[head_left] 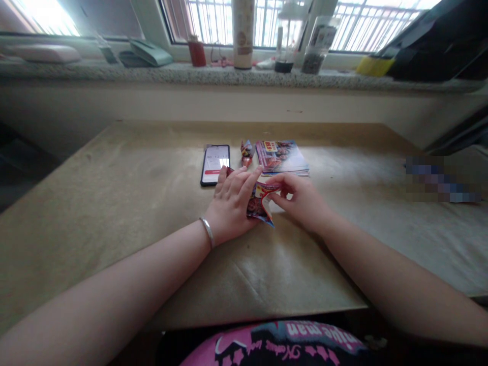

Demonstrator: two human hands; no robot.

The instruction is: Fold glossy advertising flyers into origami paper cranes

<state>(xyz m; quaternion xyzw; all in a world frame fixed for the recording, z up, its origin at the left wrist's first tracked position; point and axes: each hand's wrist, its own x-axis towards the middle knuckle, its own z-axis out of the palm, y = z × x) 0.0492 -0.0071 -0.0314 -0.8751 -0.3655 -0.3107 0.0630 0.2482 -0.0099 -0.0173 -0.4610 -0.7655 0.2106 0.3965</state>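
Note:
A colourful printed paper sheet (257,204) lies on the table in front of me, one edge curling up. My left hand (233,206) lies flat over the sheet's left part with fingers stretched out, covering much of it. A silver bracelet (207,232) is on that wrist. My right hand (292,195) pinches the raised right edge of the sheet between thumb and fingers. Just beyond the hands sits a small folded paper piece (247,153) in similar print. To its right is a stack of printed sheets (285,155).
A phone (215,165) with a lit timer screen lies left of the folded piece. The table (133,203) reaches to the wall. On the granite windowsill (160,76) stand a red container (196,53), a tall cylinder (243,35) and clear containers. A blurred patch (438,178) is at right.

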